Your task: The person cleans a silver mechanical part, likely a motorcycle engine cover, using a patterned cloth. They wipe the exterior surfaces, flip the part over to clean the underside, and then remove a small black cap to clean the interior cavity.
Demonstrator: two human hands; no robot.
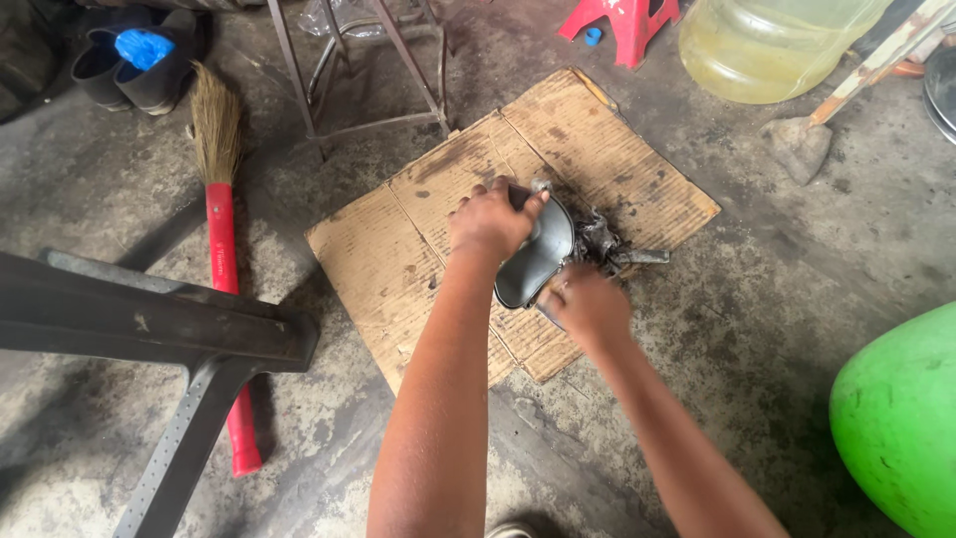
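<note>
A dark grey curved metal cover [538, 257] lies on a flattened sheet of cardboard [597, 149] on the concrete floor. My left hand [490, 221] grips the cover's upper left edge, thumb over its top. My right hand [588, 304] is closed at the cover's lower right edge; whether it holds a small tool I cannot tell. Just right of the cover sits a greasy dark metal part [609, 244] with a stub pointing right.
A red-handled broom [225, 249] lies at the left beside a dark metal bench frame [149, 329]. A metal stool frame [368, 70], a red plastic stool [622, 20], a yellowish water jug [767, 45], a stone [797, 147], dark boots [129, 65] and a green rounded object [901, 418] surround the cardboard.
</note>
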